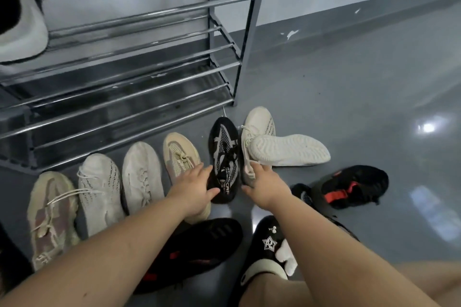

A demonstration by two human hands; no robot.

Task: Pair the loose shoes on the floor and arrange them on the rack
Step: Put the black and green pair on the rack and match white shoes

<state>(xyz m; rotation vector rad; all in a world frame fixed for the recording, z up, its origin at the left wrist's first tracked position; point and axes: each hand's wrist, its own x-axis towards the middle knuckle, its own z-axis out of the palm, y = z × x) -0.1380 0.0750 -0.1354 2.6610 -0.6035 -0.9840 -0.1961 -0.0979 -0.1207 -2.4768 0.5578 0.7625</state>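
Several loose shoes lie in a row on the grey floor before the metal rack (139, 87): a beige-pink shoe (50, 214), two white shoes (99, 189) (142, 174), a beige shoe (178, 152), a black patterned shoe (223, 147) and a cream shoe (258, 127). Another cream shoe (289, 149) lies on its side, sole showing, against it. My left hand (195, 188) reaches over the beige shoe, fingers straight, touching the black patterned shoe's side. My right hand (263, 182) touches the cream shoe's heel end with fingers extended.
A black shoe with a red strap (354, 185) lies at the right, another black-and-red shoe (199, 249) under my left forearm, and a third black shoe (300, 193) behind my right arm. A white-and-black shoe (25, 30) sits on the rack's upper left. My foot wears a black slipper (268, 244).
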